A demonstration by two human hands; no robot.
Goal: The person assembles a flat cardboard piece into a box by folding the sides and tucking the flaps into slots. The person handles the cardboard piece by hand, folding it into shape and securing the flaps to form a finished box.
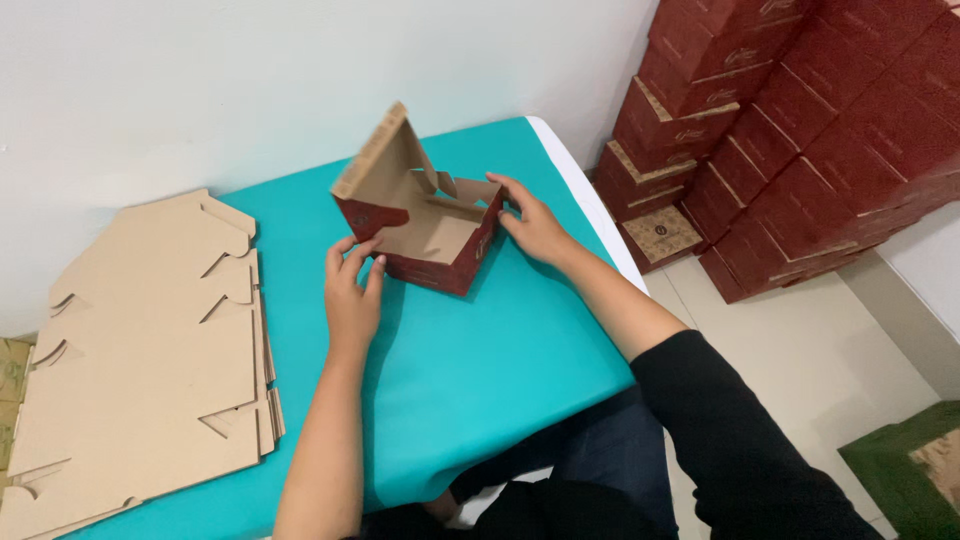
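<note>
A dark red cardboard box [440, 270], brown inside, sits half-folded on the teal table [500, 370]. Its lid flap [375, 160] stands up at the far left. My left hand [352, 290] presses its fingers against the box's near left corner. My right hand [530, 225] holds the right side wall, fingers on its top edge. Both hands grip the box between them.
A stack of flat brown cardboard blanks [140, 350] lies on the table's left side. Several folded red boxes [800, 120] are piled on the floor against the wall at the right. A green box [910, 470] sits at the lower right.
</note>
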